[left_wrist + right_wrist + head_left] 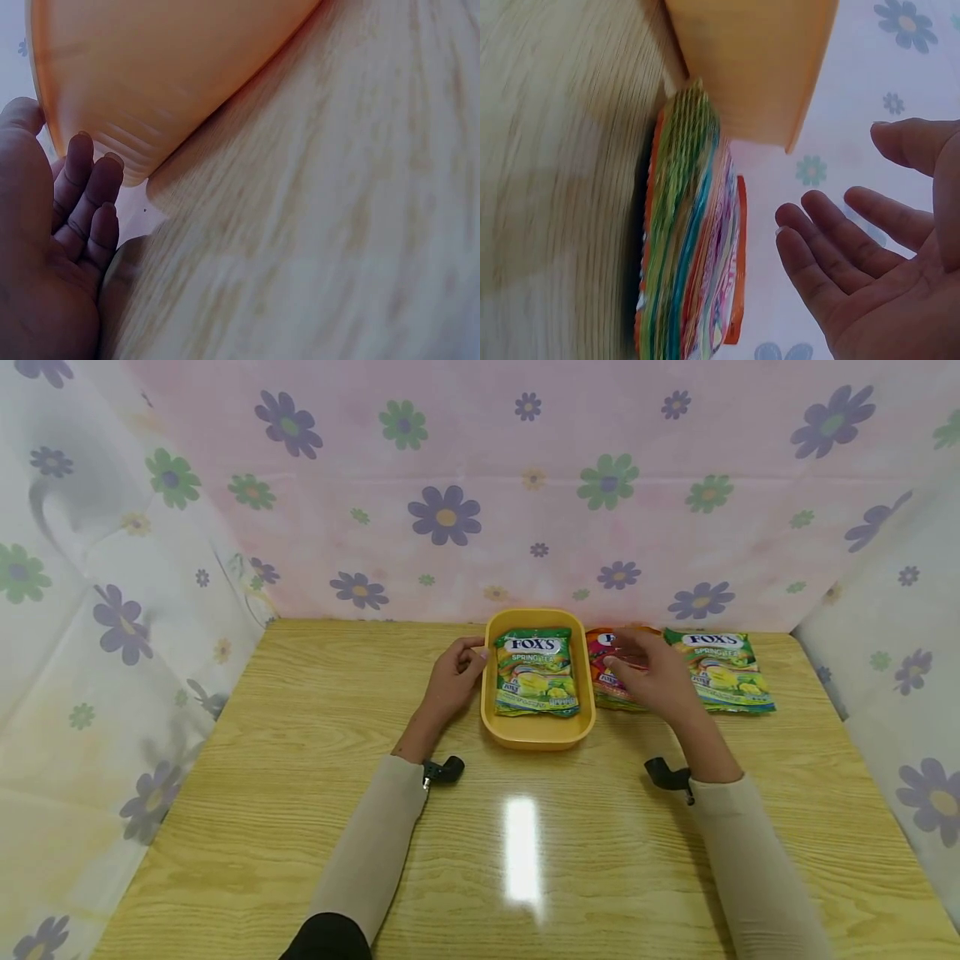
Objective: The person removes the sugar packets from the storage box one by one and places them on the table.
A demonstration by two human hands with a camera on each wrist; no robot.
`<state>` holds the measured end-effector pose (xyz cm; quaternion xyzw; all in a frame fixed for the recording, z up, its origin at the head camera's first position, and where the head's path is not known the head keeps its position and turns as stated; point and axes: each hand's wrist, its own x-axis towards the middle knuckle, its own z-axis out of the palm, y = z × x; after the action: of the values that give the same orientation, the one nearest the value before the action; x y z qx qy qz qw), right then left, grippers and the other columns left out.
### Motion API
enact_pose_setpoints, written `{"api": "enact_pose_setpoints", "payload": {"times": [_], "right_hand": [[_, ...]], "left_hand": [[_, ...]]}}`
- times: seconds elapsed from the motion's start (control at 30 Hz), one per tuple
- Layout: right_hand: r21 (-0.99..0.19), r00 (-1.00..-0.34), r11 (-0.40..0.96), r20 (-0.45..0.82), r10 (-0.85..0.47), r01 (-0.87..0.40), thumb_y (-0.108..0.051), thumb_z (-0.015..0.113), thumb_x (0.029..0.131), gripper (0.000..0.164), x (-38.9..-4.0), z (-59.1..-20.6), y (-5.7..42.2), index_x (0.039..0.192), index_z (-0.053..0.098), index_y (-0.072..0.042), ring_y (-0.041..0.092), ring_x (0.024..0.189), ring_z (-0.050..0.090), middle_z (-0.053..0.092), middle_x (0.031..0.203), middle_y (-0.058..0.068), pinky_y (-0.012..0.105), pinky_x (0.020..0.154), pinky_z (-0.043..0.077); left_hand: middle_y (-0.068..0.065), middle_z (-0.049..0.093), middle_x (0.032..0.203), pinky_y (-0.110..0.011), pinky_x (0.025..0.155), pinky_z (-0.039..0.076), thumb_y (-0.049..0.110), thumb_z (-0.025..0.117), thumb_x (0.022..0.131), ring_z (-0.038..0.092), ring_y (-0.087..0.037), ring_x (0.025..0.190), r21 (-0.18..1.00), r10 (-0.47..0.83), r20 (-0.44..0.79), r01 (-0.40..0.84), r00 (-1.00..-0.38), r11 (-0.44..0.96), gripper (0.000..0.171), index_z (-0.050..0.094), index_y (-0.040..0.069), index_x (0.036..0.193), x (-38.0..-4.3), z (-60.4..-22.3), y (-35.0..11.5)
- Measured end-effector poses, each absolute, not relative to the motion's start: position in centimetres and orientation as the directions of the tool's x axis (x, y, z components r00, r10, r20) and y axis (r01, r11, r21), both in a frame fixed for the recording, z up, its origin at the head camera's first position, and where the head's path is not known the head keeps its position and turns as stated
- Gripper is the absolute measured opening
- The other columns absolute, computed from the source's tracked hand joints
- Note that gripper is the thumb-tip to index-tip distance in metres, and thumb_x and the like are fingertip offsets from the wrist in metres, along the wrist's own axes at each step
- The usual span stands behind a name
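Observation:
A yellow plastic tub (538, 739) holds a green FOX'S Spring Tea candy bag (534, 672) lying face up. At the tub's left rim my left hand (453, 672) grips the edge, thumb at the rim and fingers loosely bent by the outer wall; the left wrist view shows this hand (64, 232) from the palm side. Over a red candy bag (600, 652) right of the tub hovers my right hand (652, 672), hiding part of the bag. In the right wrist view, that hand (870, 255) has spread, relaxed fingers, apart from a stack of candy bags (686, 240).
Another green FOX'S Spring Tea bag (723, 672) lies to the right of the red one. All stand near the back edge of the wooden table (600, 860), against a flowered cloth backdrop (480, 485). Cloth also hangs on both sides.

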<state>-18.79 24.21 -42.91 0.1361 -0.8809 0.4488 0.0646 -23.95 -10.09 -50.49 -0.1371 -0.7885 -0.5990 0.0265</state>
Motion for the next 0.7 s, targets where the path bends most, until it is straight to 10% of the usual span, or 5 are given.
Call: {"api": "enact_pose_setpoints", "payload": {"times": [0.7], "right_hand": [[-0.768,-0.945,0.557,0.203,-0.255,-0.315,-0.011,0.07,0.104,0.045,-19.4,-41.3,19.6,0.144,0.059,0.006,0.042,0.122,0.065,0.061,0.14,0.027,0.056,0.103,0.053]], "left_hand": [[-0.012,0.071,0.097,-0.038,0.091,0.052,0.035,0.06,0.111,0.067,-0.023,0.094,0.936,0.185,0.212,0.254,-0.96,0.245,0.041,0.061,0.009,0.144,-23.9,-50.4,-10.1]]}}
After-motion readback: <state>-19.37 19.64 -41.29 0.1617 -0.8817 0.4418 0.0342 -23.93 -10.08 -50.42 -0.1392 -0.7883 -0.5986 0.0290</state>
